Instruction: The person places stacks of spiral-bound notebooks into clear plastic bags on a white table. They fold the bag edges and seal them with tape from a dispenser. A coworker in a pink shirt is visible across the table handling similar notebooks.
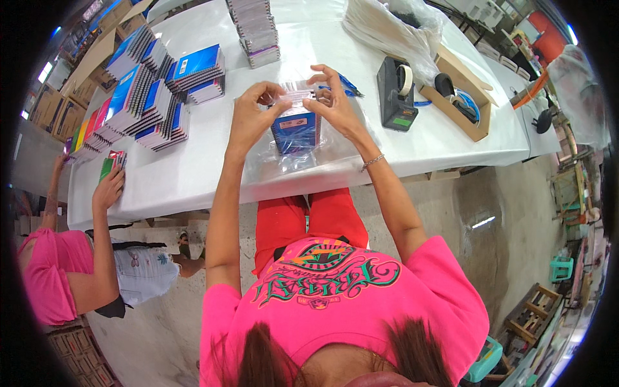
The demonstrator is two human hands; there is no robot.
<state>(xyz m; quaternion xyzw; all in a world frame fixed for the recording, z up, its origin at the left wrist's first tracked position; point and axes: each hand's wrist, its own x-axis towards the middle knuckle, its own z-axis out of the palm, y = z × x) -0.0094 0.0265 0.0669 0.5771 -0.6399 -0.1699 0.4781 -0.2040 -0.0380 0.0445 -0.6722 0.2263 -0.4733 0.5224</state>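
In front of me on the white table lies a bundle of blue-covered spiral notebooks inside a clear plastic bag. My left hand is at the far left corner of the bundle, thumb and fingers curled in on the plastic. At the far right corner, my right hand grips the plastic with its thumb against the bundle's far end and its index finger raised. Loose plastic spreads around the bundle. Blue-handled cutters lie just beyond my right hand; part of them is hidden.
A tall notebook stack stands far ahead. Several blue notebook piles fill the left. A black tape dispenser and a cardboard box with tools sit right. At left, a co-worker's hand touches green and red notebooks.
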